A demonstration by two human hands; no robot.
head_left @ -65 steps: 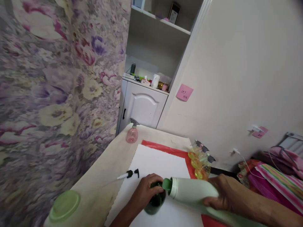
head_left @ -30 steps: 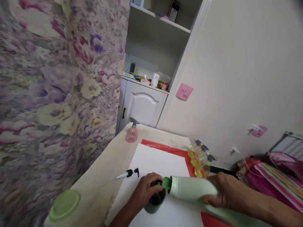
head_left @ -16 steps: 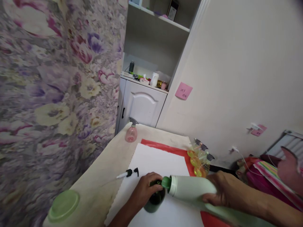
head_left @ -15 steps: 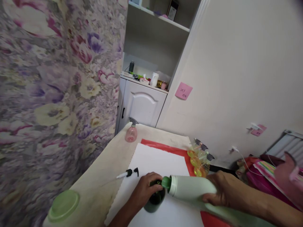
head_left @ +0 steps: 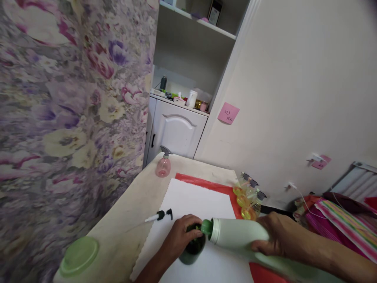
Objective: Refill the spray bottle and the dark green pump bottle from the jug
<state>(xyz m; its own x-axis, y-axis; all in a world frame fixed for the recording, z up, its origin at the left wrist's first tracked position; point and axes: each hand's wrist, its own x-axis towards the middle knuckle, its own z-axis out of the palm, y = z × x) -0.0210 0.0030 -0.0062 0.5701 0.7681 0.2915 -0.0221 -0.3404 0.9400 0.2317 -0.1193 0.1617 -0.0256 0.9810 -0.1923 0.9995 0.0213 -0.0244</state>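
Note:
My left hand (head_left: 185,232) is closed around the neck of a dark green bottle (head_left: 191,251), which stands on a white sheet (head_left: 200,196). In my right hand (head_left: 273,237) lies a large pale green bottle (head_left: 235,234), tipped on its side with its mouth toward the left. The green spout (head_left: 206,226) in that mouth meets the top of the dark bottle, beside my left fingers. Whether liquid flows there I cannot make out. A black-and-white pump head (head_left: 160,215) lies left of my left hand, partly on the sheet.
A pink spray bottle (head_left: 163,166) stands at the table's far left corner. Several clear spray bottles with yellow liquid (head_left: 249,204) stand at the right edge. Red material (head_left: 203,181) shows under the sheet. A round green lid (head_left: 79,255) sits at the near left.
Both hands and both bottles keep their positions. At the far right, a pink shape over the striped cloth has gone from that spot.

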